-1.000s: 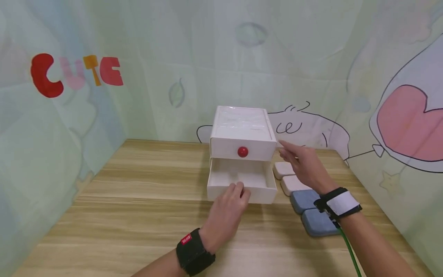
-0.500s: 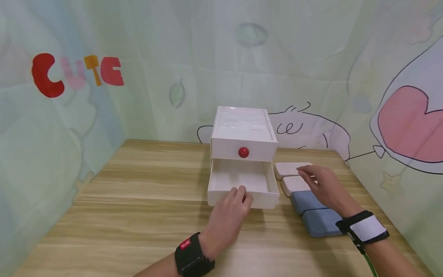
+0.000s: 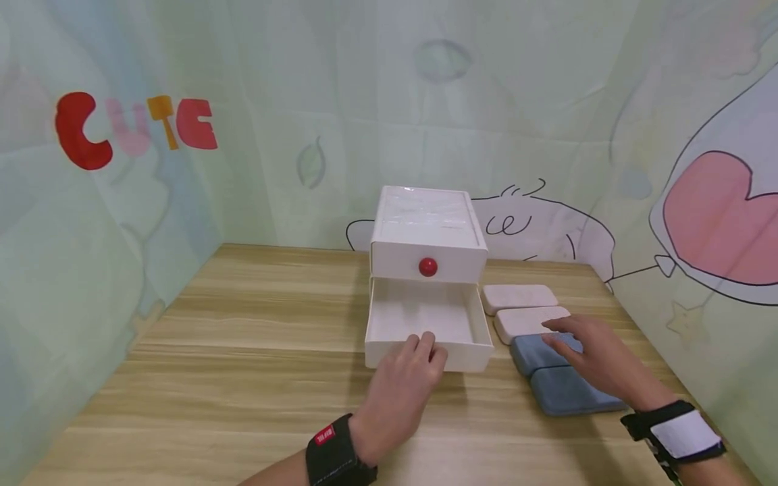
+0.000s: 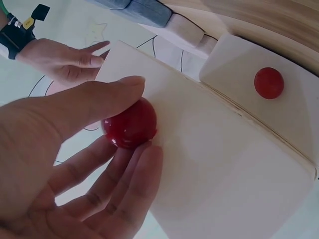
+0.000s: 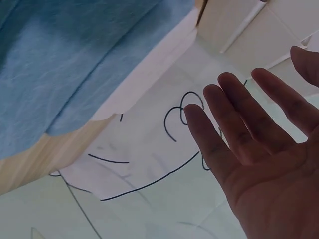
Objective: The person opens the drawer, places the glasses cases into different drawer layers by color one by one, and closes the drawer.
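A small white two-drawer cabinet (image 3: 428, 216) stands on the table, its lower drawer (image 3: 419, 307) pulled out and bare inside. My left hand (image 3: 401, 391) pinches that drawer's round red knob (image 4: 130, 124) between thumb and fingers, as the left wrist view shows. The closed upper drawer (image 3: 395, 260) has a matching red knob (image 3: 428, 267). To the right, my right hand (image 3: 608, 361) hovers with fingers spread and holds nothing. Below it lie two blue soft-looking rounded pads (image 3: 568, 391). Two pale pink pads (image 3: 519, 297) lie behind them, beside the cabinet.
The wooden table (image 3: 243, 378) extends left and in front of the cabinet. Printed fabric walls (image 3: 292, 121) enclose it at the back and sides. A wristband (image 3: 340, 452) is strapped on each wrist.
My left hand has drawn the lower drawer further out, toward me. My right hand has moved from the cabinet's side rightward and nearer, over the blue pads, its fingers spreading.
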Tool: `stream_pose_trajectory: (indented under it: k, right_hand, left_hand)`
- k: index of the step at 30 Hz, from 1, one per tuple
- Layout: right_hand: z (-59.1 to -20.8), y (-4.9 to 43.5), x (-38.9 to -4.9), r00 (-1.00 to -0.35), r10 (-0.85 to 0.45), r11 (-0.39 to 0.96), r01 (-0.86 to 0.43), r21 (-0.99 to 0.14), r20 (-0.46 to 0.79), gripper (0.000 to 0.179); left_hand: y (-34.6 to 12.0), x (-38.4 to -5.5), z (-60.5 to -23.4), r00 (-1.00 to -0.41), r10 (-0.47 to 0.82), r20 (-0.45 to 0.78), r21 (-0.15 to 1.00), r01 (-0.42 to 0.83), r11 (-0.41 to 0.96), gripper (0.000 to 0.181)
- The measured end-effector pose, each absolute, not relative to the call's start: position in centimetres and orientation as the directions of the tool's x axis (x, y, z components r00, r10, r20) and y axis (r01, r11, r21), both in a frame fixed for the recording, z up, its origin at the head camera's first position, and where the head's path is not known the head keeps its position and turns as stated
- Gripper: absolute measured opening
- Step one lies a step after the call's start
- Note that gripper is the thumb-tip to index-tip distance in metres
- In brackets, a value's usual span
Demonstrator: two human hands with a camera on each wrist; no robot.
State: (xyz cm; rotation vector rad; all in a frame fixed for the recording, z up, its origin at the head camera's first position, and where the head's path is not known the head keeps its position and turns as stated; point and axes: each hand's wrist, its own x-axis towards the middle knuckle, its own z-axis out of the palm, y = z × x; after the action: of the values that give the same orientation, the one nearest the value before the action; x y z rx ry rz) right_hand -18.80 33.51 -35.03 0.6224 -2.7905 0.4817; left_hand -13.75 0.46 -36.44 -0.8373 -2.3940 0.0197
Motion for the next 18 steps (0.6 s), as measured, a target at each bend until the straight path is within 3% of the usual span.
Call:
stream_pose_trajectory:
  k: [9, 18]
  right_hand:
    - [-36.5, 35.8, -17.7, -0.922, -0.312, 0.890, -0.369, -0.268, 0.230, 0.037]
    - [-37.9, 38.0, -16.7, -0.965, -0.255, 0.928, -0.264, -0.262, 0.070, 0.068]
  left_hand:
    - [0.7, -13.3, -36.3, -0.637, 0.571, 0.519, -0.206, 0.555, 0.806, 0.033]
    - [0.7, -12.9, -36.4, -0.626, 0.575, 0.527, -0.248, 0.534, 0.808, 0.026]
